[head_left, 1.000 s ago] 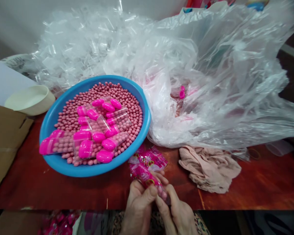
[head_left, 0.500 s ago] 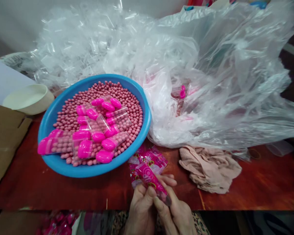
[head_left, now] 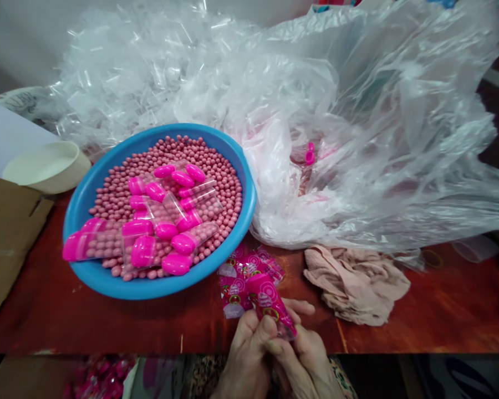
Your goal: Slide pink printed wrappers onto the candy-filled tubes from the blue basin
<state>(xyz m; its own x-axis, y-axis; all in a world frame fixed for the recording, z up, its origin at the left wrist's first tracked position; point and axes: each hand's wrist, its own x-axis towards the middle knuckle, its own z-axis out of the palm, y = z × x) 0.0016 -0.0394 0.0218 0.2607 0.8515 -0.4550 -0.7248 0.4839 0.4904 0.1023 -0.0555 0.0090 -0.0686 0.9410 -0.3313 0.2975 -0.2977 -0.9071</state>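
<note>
At the table's front edge, my left hand and my right hand are closed together on a tube in a pink printed sleeve. My left thumb presses on the sleeve's face, and my right thumb and fingers grip its lower end. Some right fingers stick out behind it. Just beyond lie several flat pink printed sleeves. To the left, a blue basin holds pink candy balls and several clear tubes with bright pink caps; most of these tubes contain balls.
A crumpled beige cloth lies right of my hands. Clear plastic bags and a heap of clear tubes fill the back. A white bowl and cardboard are at left; pink packs sit below the table edge.
The sleeved tube has moved slightly right and its printed face has turned more toward me. My hands have shifted a little right with it, both still gripping.
</note>
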